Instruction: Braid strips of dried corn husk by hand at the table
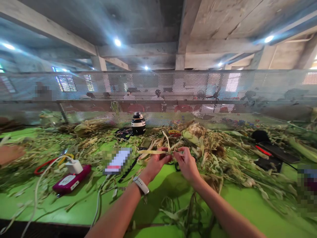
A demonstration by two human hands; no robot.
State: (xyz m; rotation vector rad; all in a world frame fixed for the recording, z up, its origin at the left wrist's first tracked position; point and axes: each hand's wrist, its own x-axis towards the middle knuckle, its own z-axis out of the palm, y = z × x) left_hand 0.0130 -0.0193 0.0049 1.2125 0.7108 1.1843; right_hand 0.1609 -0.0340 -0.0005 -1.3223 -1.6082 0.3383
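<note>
My left hand, with a white watch on the wrist, and my right hand meet above the green table. Both pinch pale dried corn husk strips between fingers and thumbs. The strips run left from my fingers and curl upward. Just beyond the hands lies a heap of dried husks and leaves. More loose strips lie between my forearms near the table's front edge.
A magenta power bank with a white charger and cable sits at left, beside red-handled scissors. A black-and-white jar stands at the back by a perforated metal screen. Dark tools lie at right.
</note>
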